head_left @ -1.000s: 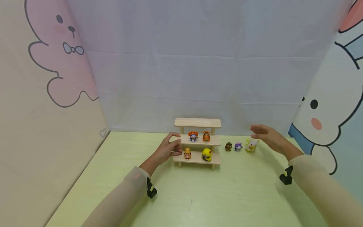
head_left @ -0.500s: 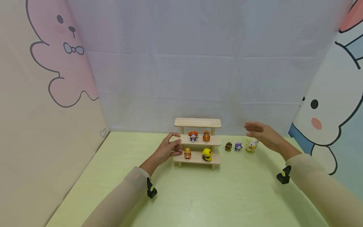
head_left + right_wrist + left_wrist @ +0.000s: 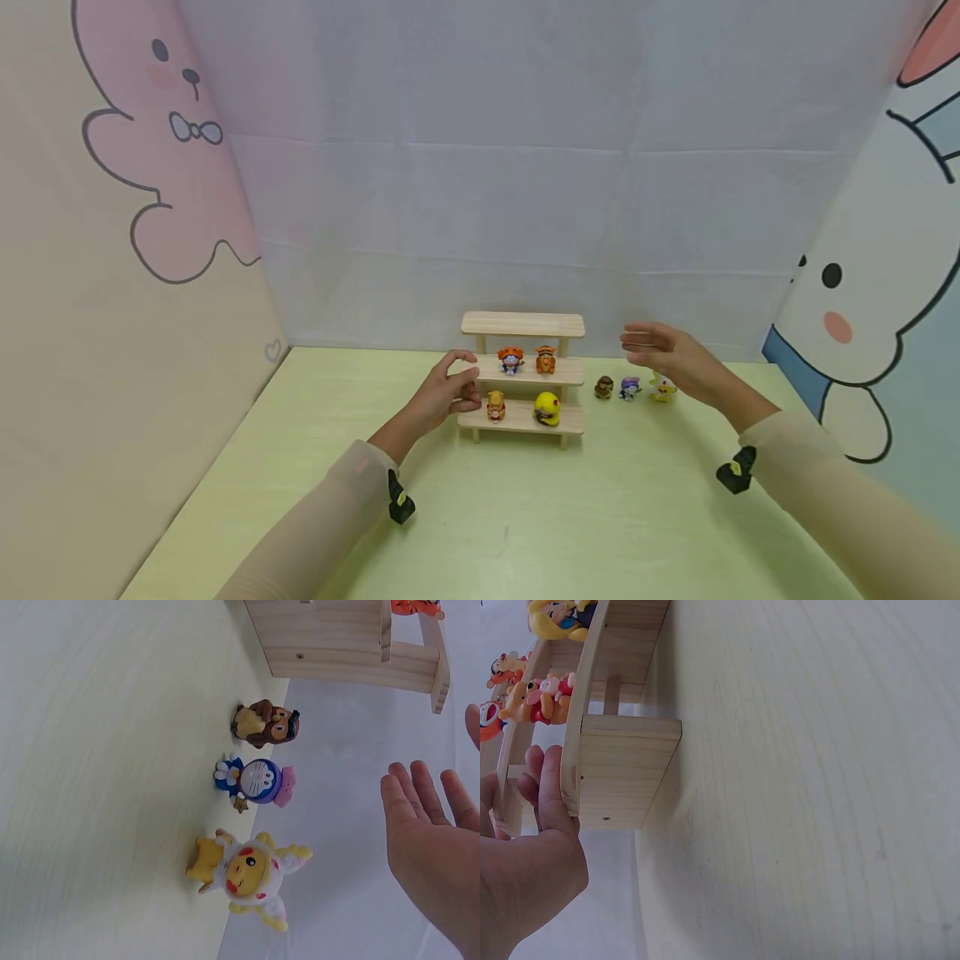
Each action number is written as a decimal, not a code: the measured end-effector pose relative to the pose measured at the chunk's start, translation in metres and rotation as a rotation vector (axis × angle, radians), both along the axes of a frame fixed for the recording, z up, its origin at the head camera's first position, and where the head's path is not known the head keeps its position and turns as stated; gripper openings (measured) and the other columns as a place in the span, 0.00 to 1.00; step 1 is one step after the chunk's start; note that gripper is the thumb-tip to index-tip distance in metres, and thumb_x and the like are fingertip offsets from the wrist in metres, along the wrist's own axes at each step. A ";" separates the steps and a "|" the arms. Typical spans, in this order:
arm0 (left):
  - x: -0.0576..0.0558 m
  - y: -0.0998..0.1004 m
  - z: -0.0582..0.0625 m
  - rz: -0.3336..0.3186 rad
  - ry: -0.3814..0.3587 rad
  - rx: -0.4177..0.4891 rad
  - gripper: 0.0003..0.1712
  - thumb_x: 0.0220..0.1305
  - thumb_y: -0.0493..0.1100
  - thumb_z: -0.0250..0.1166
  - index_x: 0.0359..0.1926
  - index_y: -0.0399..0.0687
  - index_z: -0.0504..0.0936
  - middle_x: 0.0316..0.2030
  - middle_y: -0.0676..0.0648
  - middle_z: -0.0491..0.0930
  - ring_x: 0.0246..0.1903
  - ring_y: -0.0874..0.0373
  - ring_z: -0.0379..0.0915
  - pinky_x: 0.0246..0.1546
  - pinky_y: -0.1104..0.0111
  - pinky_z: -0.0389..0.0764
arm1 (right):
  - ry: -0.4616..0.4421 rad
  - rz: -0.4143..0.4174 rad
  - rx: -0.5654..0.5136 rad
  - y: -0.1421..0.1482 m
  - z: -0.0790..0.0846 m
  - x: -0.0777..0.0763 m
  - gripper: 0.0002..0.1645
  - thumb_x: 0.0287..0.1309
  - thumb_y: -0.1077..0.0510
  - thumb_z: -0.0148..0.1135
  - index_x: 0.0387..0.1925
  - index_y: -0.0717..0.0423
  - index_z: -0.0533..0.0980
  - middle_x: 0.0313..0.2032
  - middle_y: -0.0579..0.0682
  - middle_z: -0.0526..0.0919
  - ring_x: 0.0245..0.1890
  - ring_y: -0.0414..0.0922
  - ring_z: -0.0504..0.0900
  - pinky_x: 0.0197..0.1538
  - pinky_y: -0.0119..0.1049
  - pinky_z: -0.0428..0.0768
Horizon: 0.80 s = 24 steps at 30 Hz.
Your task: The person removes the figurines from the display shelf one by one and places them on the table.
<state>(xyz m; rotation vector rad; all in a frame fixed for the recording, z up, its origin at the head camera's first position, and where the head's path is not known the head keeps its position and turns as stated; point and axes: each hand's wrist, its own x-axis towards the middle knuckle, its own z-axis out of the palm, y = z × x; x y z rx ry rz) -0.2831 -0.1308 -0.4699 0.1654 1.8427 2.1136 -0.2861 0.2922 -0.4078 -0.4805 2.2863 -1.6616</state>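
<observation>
The shelf (image 3: 522, 323) stands on the table (image 3: 525, 517), before the wall (image 3: 480, 208). Front step (image 3: 520, 415): Pooh (image 3: 496, 406) left, doll (image 3: 547, 409) right. Middle step (image 3: 528, 378): cat (image 3: 511, 360) left, Tigger (image 3: 546, 360) right. Right of the shelf, on the table — owl (image 3: 603, 387), Doraemon (image 3: 630, 388), Pikachu (image 3: 662, 390). Left hand (image 3: 442, 390) at the shelf's left end, perhaps touching; right hand (image 3: 671, 357) above Pikachu.

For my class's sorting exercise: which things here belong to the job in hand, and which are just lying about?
Seemingly in the job:
wooden shelf
on it: bear, yellow toy, tiger, orange-hooded toy
beside it: owl, purple-hatted toy, yellow-and-white toy
left hand at the shelf; right hand near the three

Seemingly just surroundings:
table
plain back curtain
pink wall picture; white wall picture
</observation>
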 end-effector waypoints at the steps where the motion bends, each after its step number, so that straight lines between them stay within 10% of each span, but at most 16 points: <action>1: 0.000 0.000 0.000 0.001 -0.001 0.001 0.14 0.79 0.45 0.59 0.60 0.54 0.70 0.28 0.46 0.76 0.28 0.55 0.82 0.38 0.62 0.89 | 0.004 0.002 0.001 -0.003 0.000 0.001 0.44 0.74 0.52 0.62 0.79 0.61 0.52 0.77 0.65 0.58 0.76 0.62 0.60 0.74 0.53 0.66; 15: 0.001 0.000 0.001 -0.004 -0.004 -0.001 0.14 0.79 0.45 0.59 0.60 0.54 0.70 0.28 0.46 0.76 0.28 0.56 0.82 0.39 0.62 0.89 | 0.020 -0.005 -0.030 -0.042 0.000 0.011 0.38 0.70 0.55 0.67 0.74 0.61 0.64 0.72 0.66 0.67 0.72 0.63 0.67 0.60 0.30 0.79; 24: 0.001 0.000 0.002 -0.010 0.001 0.004 0.14 0.79 0.45 0.59 0.60 0.53 0.70 0.29 0.45 0.76 0.28 0.56 0.82 0.38 0.63 0.89 | 0.033 0.008 -0.074 -0.061 -0.002 0.017 0.35 0.69 0.56 0.68 0.70 0.64 0.67 0.69 0.64 0.71 0.72 0.61 0.69 0.60 0.33 0.81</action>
